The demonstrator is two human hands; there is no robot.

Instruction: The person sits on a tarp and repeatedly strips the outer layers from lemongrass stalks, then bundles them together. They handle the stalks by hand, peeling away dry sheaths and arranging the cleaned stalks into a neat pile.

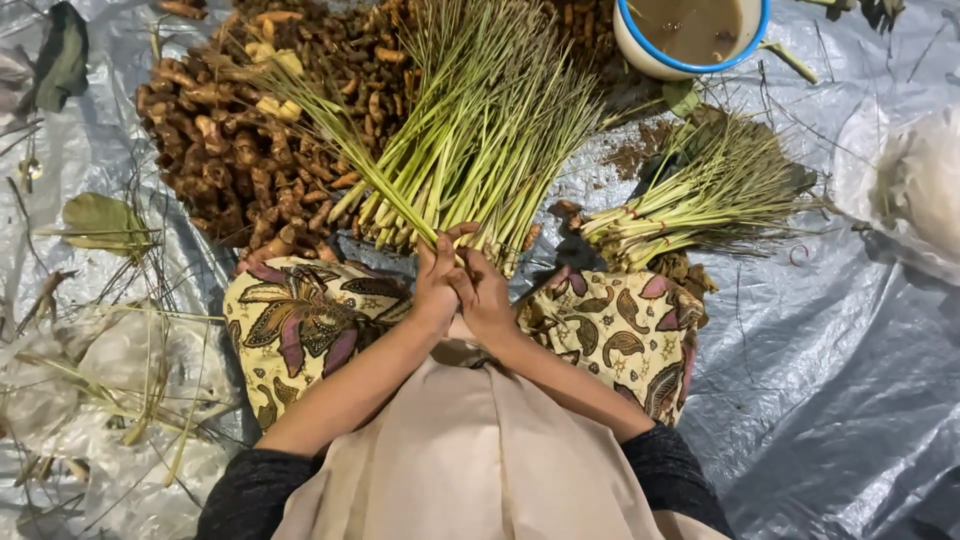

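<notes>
Green lemongrass bunch (470,140) w/ both hands

A heap of brown turmeric roots (250,140), a blue-rimmed bowl (640,50), a tied lemongrass bundle (700,200), all on grey tarpaulin (830,380).

1. Right in front of you, the big lemongrass bunch (470,130) fans out wide: pale, thick stalk bases gathered at the near end, thin green-yellow blades spreading away from you.
2. Its base end sits just beyond your patterned cloth (300,320), over the gap between your knees.
3. The stalks lie nearly flat, leaning away, the far half resting across the brown root pile (240,160).
4. Your left hand (437,275) and right hand (487,290) press together at the base end, fingers curled around a few of the pale stalk ends.
</notes>
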